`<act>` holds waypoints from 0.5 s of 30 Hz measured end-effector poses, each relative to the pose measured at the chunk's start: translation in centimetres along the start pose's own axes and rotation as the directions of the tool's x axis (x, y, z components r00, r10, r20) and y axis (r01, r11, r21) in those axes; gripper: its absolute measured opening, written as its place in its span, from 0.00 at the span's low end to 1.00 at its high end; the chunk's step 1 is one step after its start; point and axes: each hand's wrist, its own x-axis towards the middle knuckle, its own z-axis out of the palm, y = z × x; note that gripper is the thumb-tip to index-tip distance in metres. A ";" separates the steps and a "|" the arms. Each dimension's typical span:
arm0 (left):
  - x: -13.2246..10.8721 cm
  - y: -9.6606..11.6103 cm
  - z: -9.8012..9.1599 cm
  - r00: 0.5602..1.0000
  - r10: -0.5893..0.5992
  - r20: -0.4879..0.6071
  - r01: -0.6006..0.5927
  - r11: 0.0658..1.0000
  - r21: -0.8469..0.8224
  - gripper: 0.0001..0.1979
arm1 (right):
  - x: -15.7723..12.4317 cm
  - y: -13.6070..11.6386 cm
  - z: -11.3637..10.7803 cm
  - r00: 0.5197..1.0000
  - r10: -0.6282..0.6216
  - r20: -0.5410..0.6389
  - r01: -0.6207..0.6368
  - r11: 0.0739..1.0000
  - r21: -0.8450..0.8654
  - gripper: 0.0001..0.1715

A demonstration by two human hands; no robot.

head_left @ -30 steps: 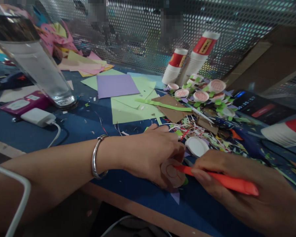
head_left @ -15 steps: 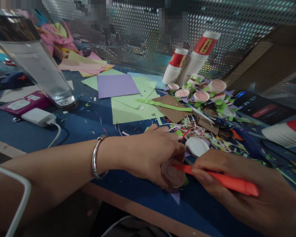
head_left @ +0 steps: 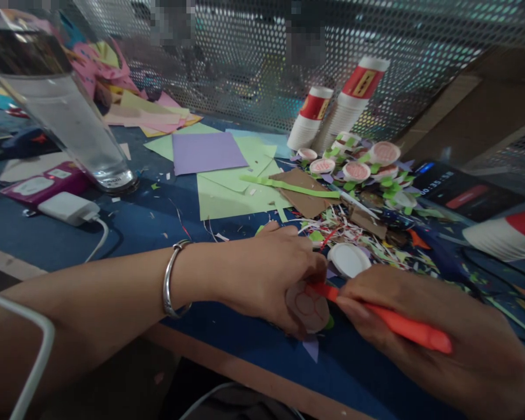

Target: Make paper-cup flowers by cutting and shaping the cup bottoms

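My left hand (head_left: 275,274) grips a small round white disc (head_left: 310,315) by its edge, close to the table's front. Red curved lines are drawn on the disc's face, and bits of green and purple paper stick out from under it. In my right hand (head_left: 424,326) is a red-orange marker (head_left: 396,324), its tip touching the upper part of the disc. A plain white round lid (head_left: 349,260) lies just beyond both hands. Farther back is a pile of similar discs (head_left: 356,171) with red drawings and green and purple paper pieces.
Purple paper (head_left: 207,153) lies over green sheets (head_left: 227,201) beyond my left hand. Paper scraps (head_left: 332,230) litter the middle. Stacked paper cups (head_left: 310,119) lean near a perforated metal panel (head_left: 245,70). A water bottle (head_left: 76,125) stands left; a phone (head_left: 468,189) lies right.
More red lines now show on the disc's face. The marker and my right hand have shifted slightly, while my left hand keeps its hold on the disc.
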 end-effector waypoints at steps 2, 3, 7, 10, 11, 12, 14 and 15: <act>0.0 0.0 0.0 1.000 0.006 -0.003 -0.006 1.000 -0.006 0.25 | -0.1 -0.1 0.2 0.998 0.021 -0.052 -0.018 0.999 0.051 0.11; 0.0 0.0 0.0 1.000 0.012 -0.005 -0.012 1.000 -0.009 0.25 | -0.2 -0.1 0.3 0.996 0.040 -0.075 -0.033 0.996 0.087 0.09; -0.1 -0.1 0.1 1.000 0.026 -0.010 -0.026 1.000 -0.005 0.25 | -0.3 -0.1 0.7 0.995 0.054 -0.088 -0.037 0.981 0.190 0.06; -0.1 -0.2 0.1 0.999 0.034 -0.023 -0.034 0.999 -0.022 0.24 | 0.0 -0.3 0.7 0.996 0.033 -0.087 -0.018 0.986 0.168 0.05; -0.1 -0.2 0.1 0.999 0.041 -0.030 -0.042 0.999 -0.033 0.23 | 0.2 -0.4 0.6 0.996 0.029 -0.087 -0.015 0.988 0.153 0.05; -0.1 -0.2 0.2 0.998 0.051 -0.036 -0.052 0.998 -0.043 0.23 | 0.4 -0.5 0.6 0.996 0.025 -0.082 -0.013 0.990 0.142 0.05; -0.1 -0.2 0.2 0.996 0.066 -0.051 -0.069 0.996 -0.056 0.24 | 0.7 -0.6 0.5 0.996 0.018 -0.084 -0.007 0.992 0.128 0.08; -0.1 -0.2 0.2 0.996 0.070 -0.055 -0.073 0.996 -0.057 0.24 | 0.8 -0.6 0.5 0.996 0.014 -0.083 -0.004 0.993 0.119 0.09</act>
